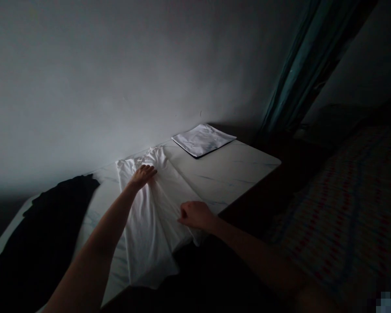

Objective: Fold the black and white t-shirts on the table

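The white garment (171, 195) lies creased on the worktop (247, 164); smoothing seems in hand. Left grip (143, 175): fingers extended flat upon the garment. Right grip (195, 214): curled at the garment's right side; pinching, I cannot tell. Next likely calls for evening its creases.

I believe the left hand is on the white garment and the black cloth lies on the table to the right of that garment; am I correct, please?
Not quite: the head view shows the black cloth on the table to the left of the white garment, not the right. The left hand is indeed on the garment.
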### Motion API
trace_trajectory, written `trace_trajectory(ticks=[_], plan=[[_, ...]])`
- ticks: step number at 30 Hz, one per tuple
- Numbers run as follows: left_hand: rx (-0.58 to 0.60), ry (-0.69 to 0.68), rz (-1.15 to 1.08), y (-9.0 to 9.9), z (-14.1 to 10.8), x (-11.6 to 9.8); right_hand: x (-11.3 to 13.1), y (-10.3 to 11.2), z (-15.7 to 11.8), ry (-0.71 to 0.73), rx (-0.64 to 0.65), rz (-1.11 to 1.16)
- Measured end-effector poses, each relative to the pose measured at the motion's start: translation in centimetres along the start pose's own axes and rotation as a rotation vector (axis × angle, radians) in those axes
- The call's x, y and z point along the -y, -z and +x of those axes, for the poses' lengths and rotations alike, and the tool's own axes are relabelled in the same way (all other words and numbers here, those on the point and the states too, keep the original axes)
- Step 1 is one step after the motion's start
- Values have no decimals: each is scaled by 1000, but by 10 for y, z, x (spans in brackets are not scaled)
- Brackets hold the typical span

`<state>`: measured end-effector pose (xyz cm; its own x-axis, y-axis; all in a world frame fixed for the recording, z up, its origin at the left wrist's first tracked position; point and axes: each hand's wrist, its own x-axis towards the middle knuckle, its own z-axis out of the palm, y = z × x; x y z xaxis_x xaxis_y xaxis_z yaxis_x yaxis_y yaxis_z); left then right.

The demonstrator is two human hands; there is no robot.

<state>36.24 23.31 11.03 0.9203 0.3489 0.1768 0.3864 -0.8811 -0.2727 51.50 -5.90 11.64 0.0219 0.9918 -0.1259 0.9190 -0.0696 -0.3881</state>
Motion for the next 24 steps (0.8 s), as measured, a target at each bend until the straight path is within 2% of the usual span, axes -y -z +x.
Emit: trace_trajectory(ticks=[3,6,8,10,13,15,18,21,24], plan=[[-90,150,-48,11,-3,-32,2,11,17,33,-41,-19],[-88,269,-128,14,-13,-80,2,18,56,74,-202,-84],[-47,249,-190,10,-25,-113,-2,17,87,105,-277,-138],[-38,170,-228,4,-39,-139,-12,10,114,159,-289,-175],[-44,106,-245,1,-60,-156,-29,-3,135,235,-256,-173],[-17,111,-267,6,-73,-158,-38,-11,133,215,-265,-150],[2,100,-332,22,-92,-164,-43,-18,114,150,-312,-92],[-3,21,-407,40,-105,-186,-46,-22,86,76,-365,-41],[12,-85,-384,53,-106,-215,-47,-21,68,-42,-395,-44]])
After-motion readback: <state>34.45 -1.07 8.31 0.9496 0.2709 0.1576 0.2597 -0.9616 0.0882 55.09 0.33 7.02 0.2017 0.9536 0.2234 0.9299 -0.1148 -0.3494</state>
